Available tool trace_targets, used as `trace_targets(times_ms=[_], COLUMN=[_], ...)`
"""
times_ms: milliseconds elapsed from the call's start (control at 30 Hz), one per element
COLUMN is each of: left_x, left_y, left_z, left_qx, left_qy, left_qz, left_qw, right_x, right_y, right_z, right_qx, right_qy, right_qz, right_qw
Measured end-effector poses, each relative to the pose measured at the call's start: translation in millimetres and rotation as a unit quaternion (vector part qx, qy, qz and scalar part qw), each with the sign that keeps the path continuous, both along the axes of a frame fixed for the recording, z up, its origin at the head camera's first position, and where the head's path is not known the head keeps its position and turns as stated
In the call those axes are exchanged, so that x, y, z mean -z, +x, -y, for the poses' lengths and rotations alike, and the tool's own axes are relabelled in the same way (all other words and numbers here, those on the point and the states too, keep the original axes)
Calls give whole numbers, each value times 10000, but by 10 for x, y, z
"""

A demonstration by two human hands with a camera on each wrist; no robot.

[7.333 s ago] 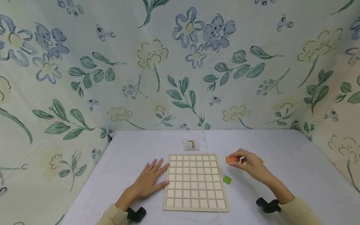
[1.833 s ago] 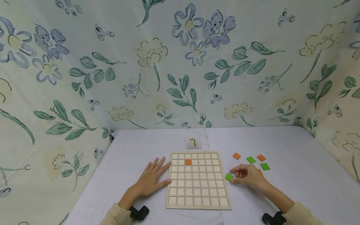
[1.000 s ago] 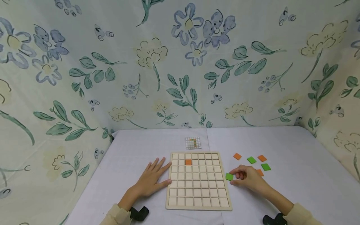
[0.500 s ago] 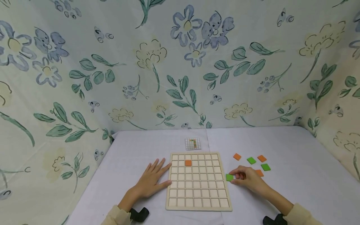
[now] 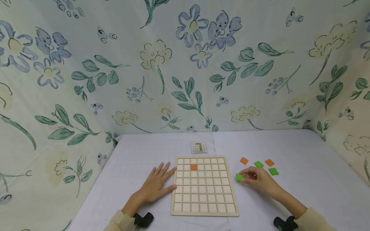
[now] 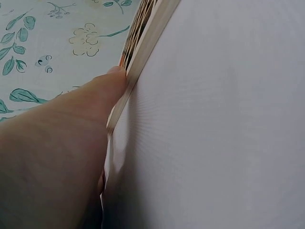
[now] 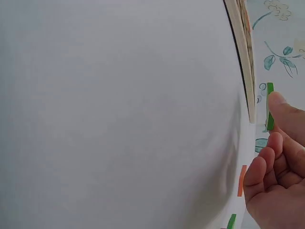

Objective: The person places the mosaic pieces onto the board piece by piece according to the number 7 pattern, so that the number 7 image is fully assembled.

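My right hand (image 5: 261,182) pinches a green square tile (image 5: 239,177) between thumb and finger, just right of the wooden grid board (image 5: 172,205). In the right wrist view that tile stands edge-on, raised off the tabletop, with the other fingers curled beneath. My left hand (image 5: 157,184) lies with fingers spread, its fingertips and thumb touching the board's left edge; the left wrist view shows the thumb (image 6: 116,78) against that edge. One orange tile (image 5: 194,166) sits in a cell of the board's second row, third column.
Beyond the right hand lie loose tiles: orange (image 5: 244,160), green (image 5: 258,164), orange (image 5: 270,162) and green (image 5: 273,171). A small gridded card (image 5: 198,147) with a coloured pattern lies behind the board. White cloth (image 5: 138,147) covers the table; a floral curtain (image 5: 185,80) hangs behind.
The orange tile once in my right hand now lies in the board. That hand has since gripped the green tile and shifted it slightly away and rightward. My left hand stays put.
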State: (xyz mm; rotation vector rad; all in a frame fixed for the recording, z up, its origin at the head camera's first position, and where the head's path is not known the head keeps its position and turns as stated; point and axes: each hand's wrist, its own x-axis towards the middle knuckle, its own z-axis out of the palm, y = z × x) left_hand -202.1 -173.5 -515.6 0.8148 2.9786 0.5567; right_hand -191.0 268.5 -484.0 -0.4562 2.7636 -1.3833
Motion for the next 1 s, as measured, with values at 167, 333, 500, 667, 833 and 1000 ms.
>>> trace_targets(times_ms=[167,333,500,667,833,1000], left_x=[-14,-8,-8,20,15,8], left_y=[6,4,-2,-8,-14,-18], left_z=[6,6,9,27,34,34], left_qx=[2,20,13,4,-1,25], left_qy=[-34,28,28,4,-41,-32], left_qz=[-23,1,79,79,102,120], left_qw=[10000,10000,10000,10000,9999,9999], right_x=[-133,-242,-306,-322,-341,-352], right_y=[-54,-112,-194,-297,-411,-501], right_z=[11,59,135,266,436,635], right_qx=[106,150,144,102,12,-89], right_qy=[-28,-68,-120,-170,-385,-534], right_qz=[-183,-309,-291,-255,-75,140], right_qw=[9998,9994,9994,9995,9992,9984])
